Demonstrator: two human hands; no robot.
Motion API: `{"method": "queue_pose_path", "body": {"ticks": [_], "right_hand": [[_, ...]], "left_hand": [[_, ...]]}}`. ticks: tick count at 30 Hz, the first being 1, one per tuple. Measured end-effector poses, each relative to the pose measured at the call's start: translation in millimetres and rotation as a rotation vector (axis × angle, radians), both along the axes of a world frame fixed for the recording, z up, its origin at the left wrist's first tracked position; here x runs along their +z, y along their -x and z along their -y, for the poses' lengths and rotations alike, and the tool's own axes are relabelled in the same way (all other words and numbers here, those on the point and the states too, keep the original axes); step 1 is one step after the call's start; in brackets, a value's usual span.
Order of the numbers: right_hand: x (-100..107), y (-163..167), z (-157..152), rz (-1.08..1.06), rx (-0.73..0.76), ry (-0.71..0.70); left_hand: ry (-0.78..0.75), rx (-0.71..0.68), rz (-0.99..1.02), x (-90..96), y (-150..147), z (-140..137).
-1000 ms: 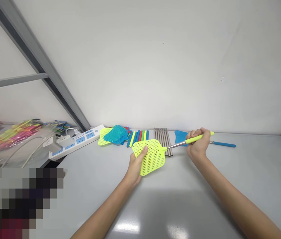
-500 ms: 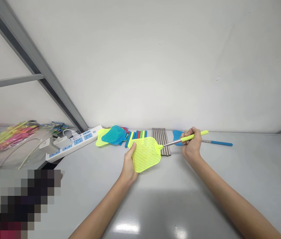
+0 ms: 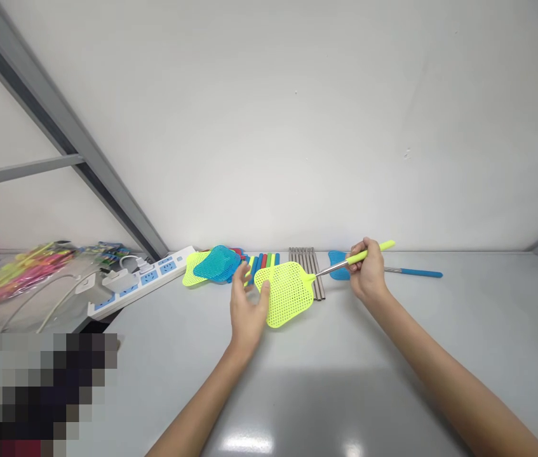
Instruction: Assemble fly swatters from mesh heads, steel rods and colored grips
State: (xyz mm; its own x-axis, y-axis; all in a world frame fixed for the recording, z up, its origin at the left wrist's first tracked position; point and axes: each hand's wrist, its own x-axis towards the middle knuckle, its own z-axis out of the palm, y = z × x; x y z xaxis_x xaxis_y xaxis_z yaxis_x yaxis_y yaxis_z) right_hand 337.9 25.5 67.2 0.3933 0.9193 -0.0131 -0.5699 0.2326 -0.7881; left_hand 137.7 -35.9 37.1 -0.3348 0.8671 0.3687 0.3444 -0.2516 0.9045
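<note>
A yellow-green fly swatter (image 3: 290,295) with a metal rod and matching grip is held above the table. My right hand (image 3: 368,268) is closed around its handle, with the grip's end sticking out to the upper right. At the left edge of the mesh head is my left hand (image 3: 248,308), fingers spread and thumb at the mesh; whether the thumb touches it I cannot tell. Behind the swatter head lie several coloured grip tubes (image 3: 263,260) and a row of metal rods (image 3: 304,256). A blue fly swatter (image 3: 418,272) lies behind my right hand, partly hidden by it.
Loose swatter heads, a blue one (image 3: 218,263) on top, lie left of the tubes. A white power strip (image 3: 159,279) with plugs and cables runs along the table's left. Bagged colourful items (image 3: 35,266) are farther left. A wall (image 3: 307,139) rises behind the grey table (image 3: 478,317).
My left hand has loosened from the mesh head and its fingers have spread. The swatter has shifted slightly to the right relative to my left hand, still in my right hand.
</note>
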Motion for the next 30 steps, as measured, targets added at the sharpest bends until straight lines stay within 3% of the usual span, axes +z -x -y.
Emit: {"method": "queue_pose_path", "body": {"ticks": [3,7,11,17,26,30], "right_hand": [[1.0,0.9,0.5,0.016,-0.001,0.018],[-0.9,15.2,8.4,0.023,0.066,0.084],[-5.6,35.0,20.9,0.013,0.156,0.11],[-7.7,46.5,31.4,-0.036,0.326,0.137],[-7.5,44.6,30.2,0.003,0.284,0.113],[-8.4,46.0,31.9,0.022,0.331,0.12]], "left_hand": [[-0.159,-0.044,-0.502,0.8,-2.3,4.2],[-0.202,-0.212,-0.749,-5.7,-8.1,8.5],[-0.188,-0.317,-0.819,-12.3,-8.2,7.8],[-0.213,-0.148,-0.799,-7.0,-0.4,3.0],[-0.232,-0.127,-0.775,-1.7,-8.5,10.8],[-0.246,-0.119,-0.759,-3.8,-7.3,9.7]]}}
